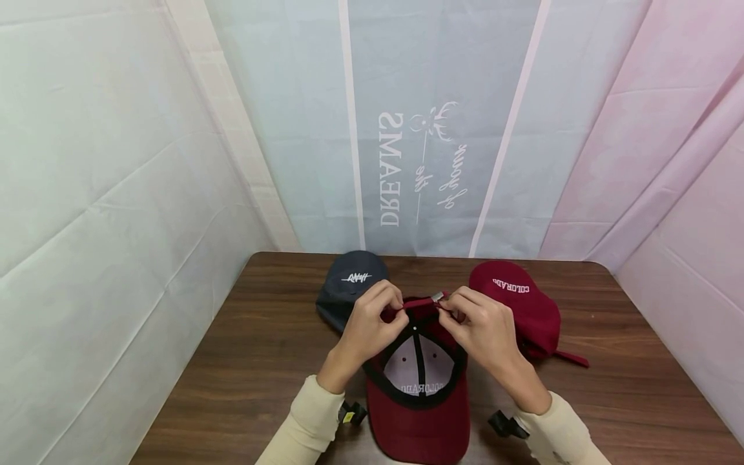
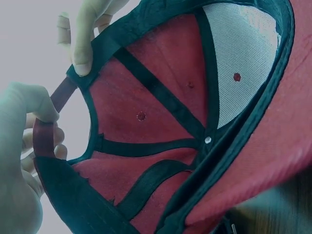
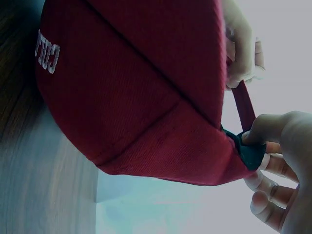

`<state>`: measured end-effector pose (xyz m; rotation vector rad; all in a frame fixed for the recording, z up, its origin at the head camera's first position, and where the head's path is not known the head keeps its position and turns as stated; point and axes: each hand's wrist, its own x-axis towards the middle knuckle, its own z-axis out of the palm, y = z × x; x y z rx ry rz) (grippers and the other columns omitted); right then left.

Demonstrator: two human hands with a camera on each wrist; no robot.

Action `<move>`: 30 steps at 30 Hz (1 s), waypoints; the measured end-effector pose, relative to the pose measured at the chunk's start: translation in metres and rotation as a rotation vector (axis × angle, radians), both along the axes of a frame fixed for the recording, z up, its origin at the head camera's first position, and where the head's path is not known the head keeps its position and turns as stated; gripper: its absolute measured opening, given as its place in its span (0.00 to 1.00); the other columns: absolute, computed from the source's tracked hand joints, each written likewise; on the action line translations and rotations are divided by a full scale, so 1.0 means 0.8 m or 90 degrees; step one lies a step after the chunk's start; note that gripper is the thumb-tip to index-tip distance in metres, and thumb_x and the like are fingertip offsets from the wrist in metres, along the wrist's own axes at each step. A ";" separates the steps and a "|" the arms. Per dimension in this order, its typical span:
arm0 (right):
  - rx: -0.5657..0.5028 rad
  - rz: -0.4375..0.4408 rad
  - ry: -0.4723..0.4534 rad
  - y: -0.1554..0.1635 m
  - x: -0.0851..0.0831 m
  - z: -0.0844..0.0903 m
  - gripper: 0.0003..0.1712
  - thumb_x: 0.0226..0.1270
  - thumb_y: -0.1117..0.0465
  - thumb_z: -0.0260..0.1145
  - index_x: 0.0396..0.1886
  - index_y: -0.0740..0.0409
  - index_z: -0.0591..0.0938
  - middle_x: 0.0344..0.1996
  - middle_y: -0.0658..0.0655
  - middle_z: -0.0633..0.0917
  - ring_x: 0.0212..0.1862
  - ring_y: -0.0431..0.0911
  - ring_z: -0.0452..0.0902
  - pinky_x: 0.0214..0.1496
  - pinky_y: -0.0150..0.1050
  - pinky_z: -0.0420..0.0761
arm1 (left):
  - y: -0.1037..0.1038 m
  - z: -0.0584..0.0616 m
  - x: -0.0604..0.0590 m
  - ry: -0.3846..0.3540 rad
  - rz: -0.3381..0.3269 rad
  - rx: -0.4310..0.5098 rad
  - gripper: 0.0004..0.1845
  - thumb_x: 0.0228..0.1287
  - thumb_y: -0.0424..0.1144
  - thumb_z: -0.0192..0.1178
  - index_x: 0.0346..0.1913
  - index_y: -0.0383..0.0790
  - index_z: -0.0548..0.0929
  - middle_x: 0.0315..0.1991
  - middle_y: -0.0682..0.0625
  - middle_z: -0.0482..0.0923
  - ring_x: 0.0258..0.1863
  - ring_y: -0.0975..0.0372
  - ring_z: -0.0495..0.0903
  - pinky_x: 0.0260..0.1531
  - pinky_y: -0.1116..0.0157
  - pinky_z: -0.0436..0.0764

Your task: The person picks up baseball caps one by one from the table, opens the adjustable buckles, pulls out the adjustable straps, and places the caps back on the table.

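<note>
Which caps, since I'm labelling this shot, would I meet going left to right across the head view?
Grey cap, held red cap, unheld red cap.

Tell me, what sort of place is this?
Probably a makeshift indoor filming booth: cloth sheets screen the back and sides of a wood-grain table, and black devices, perhaps cameras, sit at both wrists of whoever handles the maroon cap.
</note>
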<state>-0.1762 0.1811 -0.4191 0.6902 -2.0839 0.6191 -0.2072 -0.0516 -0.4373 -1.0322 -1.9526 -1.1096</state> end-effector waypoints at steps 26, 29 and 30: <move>-0.037 -0.034 -0.002 0.009 -0.005 0.000 0.12 0.54 0.67 0.74 0.21 0.46 0.82 0.20 0.44 0.79 0.20 0.33 0.66 0.20 0.30 0.65 | -0.010 0.003 -0.001 -0.026 -0.011 0.025 0.14 0.53 0.19 0.64 0.30 0.41 0.75 0.36 0.50 0.78 0.31 0.63 0.75 0.27 0.67 0.78; -0.042 -0.034 -0.002 0.009 -0.006 -0.001 0.12 0.53 0.67 0.74 0.21 0.46 0.82 0.20 0.44 0.79 0.20 0.33 0.65 0.21 0.30 0.64 | -0.011 0.002 0.000 -0.028 -0.010 0.017 0.13 0.54 0.20 0.64 0.34 0.41 0.76 0.36 0.51 0.78 0.31 0.64 0.75 0.29 0.69 0.78; -0.043 -0.033 -0.001 0.009 -0.006 -0.001 0.12 0.53 0.67 0.74 0.21 0.46 0.82 0.20 0.43 0.79 0.20 0.33 0.65 0.21 0.30 0.64 | -0.011 0.002 0.000 -0.028 -0.009 0.015 0.13 0.54 0.20 0.63 0.35 0.41 0.76 0.36 0.51 0.78 0.31 0.64 0.75 0.29 0.69 0.78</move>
